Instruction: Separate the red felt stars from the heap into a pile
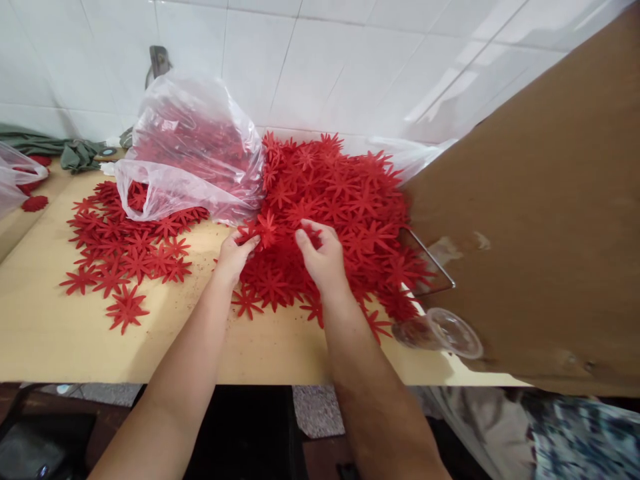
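My left hand (239, 253) is closed, with thumb and fingers pinched on a red felt-like flower (267, 230) with narrow pointed petals. The flower is held up at the left edge of a big heap of similar red flowers (345, 190). Over the front of that heap, my right hand (323, 253) is curled, its thumb and fingertips close together. Red shows between those fingertips, but whether it is a held piece or the heap behind I cannot make out. A second spread of red flowers (125, 250) lies flat to the left of my left hand.
Behind the left spread stands a clear plastic bag (195, 147) full of red pieces. A large brown cardboard panel (540, 220) leans in at right, beside a bent metal wire (435, 263) and a transparent plastic cup (450, 333). White tiles (320, 60) form the back wall.
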### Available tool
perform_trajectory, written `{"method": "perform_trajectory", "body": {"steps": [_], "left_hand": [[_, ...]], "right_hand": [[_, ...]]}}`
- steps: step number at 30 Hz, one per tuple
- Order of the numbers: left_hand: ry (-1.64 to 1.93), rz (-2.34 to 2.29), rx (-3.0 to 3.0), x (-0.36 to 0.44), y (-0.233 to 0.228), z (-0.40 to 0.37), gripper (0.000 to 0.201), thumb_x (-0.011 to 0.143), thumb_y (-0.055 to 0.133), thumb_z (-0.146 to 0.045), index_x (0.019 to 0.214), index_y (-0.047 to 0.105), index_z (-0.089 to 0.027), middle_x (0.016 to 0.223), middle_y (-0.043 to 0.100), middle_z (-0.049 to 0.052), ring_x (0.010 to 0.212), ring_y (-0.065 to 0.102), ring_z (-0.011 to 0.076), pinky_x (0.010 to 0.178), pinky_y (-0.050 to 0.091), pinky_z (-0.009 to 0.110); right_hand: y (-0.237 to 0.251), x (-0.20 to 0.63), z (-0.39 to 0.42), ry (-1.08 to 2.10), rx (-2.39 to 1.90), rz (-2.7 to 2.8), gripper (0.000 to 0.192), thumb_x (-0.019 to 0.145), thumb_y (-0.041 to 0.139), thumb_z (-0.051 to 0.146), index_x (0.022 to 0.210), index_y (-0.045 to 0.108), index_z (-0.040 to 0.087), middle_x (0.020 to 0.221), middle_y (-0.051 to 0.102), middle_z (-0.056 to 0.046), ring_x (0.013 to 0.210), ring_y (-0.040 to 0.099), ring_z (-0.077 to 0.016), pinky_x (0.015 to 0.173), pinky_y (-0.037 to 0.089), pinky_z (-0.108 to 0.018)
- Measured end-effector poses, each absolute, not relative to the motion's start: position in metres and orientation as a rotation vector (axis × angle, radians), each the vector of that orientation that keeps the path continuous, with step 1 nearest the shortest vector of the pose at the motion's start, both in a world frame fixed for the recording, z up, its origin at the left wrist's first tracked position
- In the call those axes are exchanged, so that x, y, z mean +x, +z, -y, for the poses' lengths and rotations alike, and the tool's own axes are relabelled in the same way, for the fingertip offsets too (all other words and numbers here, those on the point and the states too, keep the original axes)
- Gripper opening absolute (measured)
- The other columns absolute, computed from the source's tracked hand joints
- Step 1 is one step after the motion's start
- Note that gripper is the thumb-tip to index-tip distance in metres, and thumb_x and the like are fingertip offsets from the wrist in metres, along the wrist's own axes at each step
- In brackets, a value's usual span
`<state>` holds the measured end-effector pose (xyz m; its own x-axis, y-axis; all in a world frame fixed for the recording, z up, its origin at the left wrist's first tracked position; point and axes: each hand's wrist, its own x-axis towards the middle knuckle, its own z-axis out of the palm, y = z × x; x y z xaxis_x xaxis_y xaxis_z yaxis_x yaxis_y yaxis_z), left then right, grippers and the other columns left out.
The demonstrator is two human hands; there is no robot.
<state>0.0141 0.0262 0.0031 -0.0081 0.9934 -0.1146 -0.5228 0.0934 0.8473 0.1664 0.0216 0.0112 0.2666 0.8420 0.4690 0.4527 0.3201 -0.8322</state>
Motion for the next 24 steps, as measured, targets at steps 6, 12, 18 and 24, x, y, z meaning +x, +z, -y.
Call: {"method": "perform_trajectory", "body": {"steps": [6,12,18,24], "left_hand": [[1.294,-0.785,0.699,0.015,0.004,-0.026,0.017,0.055,0.069,-0.014,0.069,0.059,-0.015,0.065,0.062,-0.003,0.059,0.053,0.0061,0.066,0.042,0.022],[1.389,-0.901,0.699,0.016,0.003,-0.028,0.013,0.059,0.064,-0.01,0.07,0.059,-0.015,0.061,0.06,-0.004,0.057,0.053,0.0057,0.065,0.042,0.021],[1.389,-0.921,0.645,0.015,0.001,-0.03,0.016,0.059,0.065,-0.012,0.073,0.059,-0.015,0.058,0.06,-0.005,0.052,0.052,0.0061,0.059,0.042,0.021],[1.348,-0.792,0.562,0.016,0.004,-0.026,0.022,0.055,0.069,-0.013,0.074,0.059,-0.015,0.065,0.062,-0.003,0.06,0.056,0.0069,0.069,0.044,0.024]], "right_hand": [[0.018,0.135,-0.012,0.603,-1.205,1.655,0.037,0.072,0.054,0.042,0.1,0.058,0.017,0.1,0.063,-0.008,0.091,0.058,-0.0185,0.086,0.044,-0.037],[0.013,0.142,-0.028,0.624,-1.272,1.269,0.023,0.071,0.052,0.038,0.074,0.058,0.016,0.068,0.06,-0.001,0.062,0.054,-0.0129,0.061,0.046,-0.029],[0.011,0.172,-0.037,0.714,-1.244,0.989,0.036,0.06,0.063,0.041,0.086,0.056,0.018,0.079,0.06,-0.002,0.06,0.054,-0.0105,0.055,0.047,-0.027],[0.016,0.154,-0.019,0.731,-1.216,1.477,0.043,0.064,0.063,0.044,0.098,0.058,0.019,0.102,0.062,-0.008,0.093,0.058,-0.0191,0.085,0.045,-0.039]]}}
